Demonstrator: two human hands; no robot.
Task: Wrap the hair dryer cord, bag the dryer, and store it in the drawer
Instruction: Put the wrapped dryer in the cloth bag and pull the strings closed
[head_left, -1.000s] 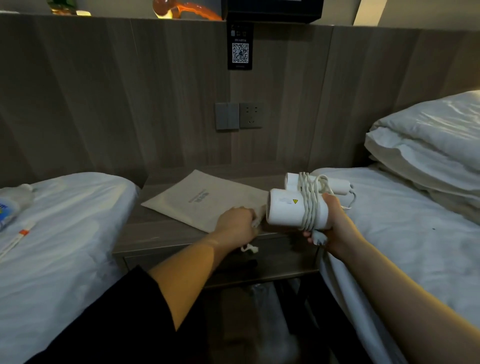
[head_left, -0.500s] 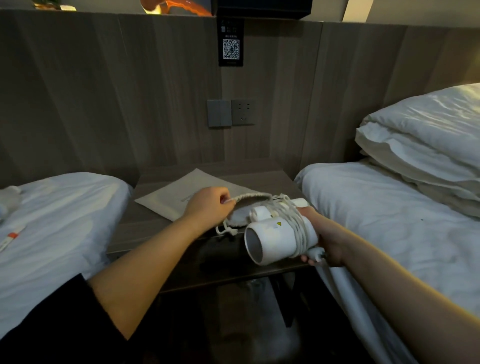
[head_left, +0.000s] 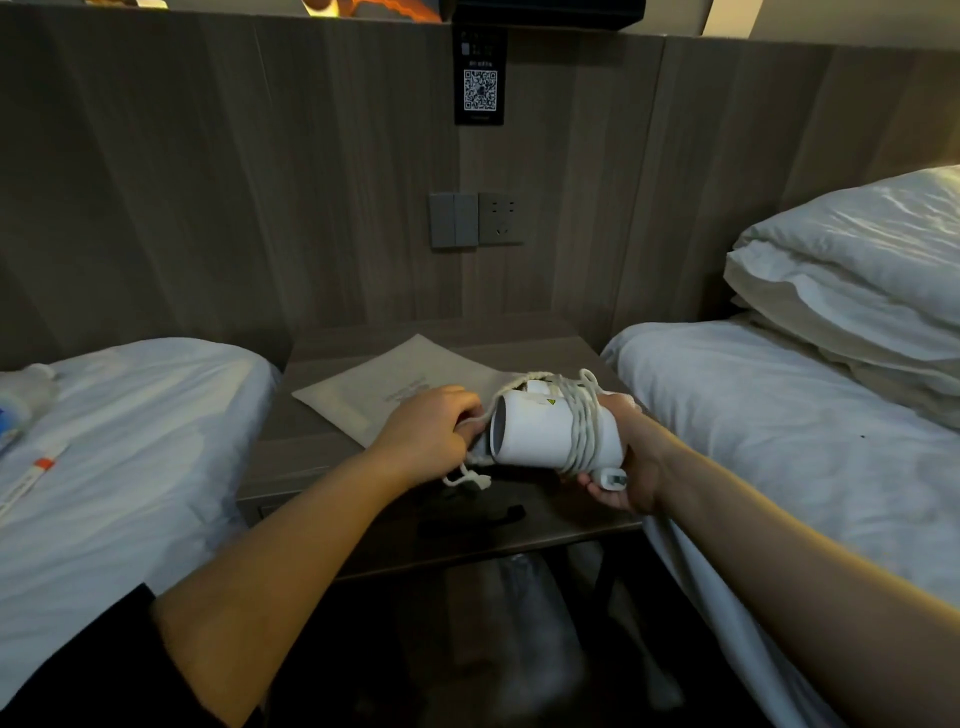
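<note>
Two hands in view, both occupied. L hand (head_left: 431, 431): fingers curled, pinching the mouth edge of the bag (head_left: 395, 379). The drawstring (head_left: 467, 475) dangles below the knuckles; fingertips hidden behind the hand. R hand (head_left: 631, 457): wrapped round the rear of the hair dryer (head_left: 540, 431), with the plug (head_left: 613, 475) held against the palm by the lower fingers.

Dryer is held in the air over the front of the nightstand (head_left: 311, 452), barrel roughly level, open end facing L hand at the bag mouth. Whether the nose is inside the bag: cannot tell, L hand blocks it. Cord (head_left: 584, 415) is wound in several turns round the barrel; handle mostly hidden behind it.

Rest of bag lies flat on nightstand top; print illegible. Below the top a dark surface juts toward the camera, prob. the drawer (head_left: 561, 540), open. Interior is too dark to read; one black item indistinct.

L bed (head_left: 130, 467) and R bed (head_left: 779, 441) are cut off by frame. Pillows (head_left: 857, 270) and a bottle (head_left: 21, 395) at L edge are cropped too.
</note>
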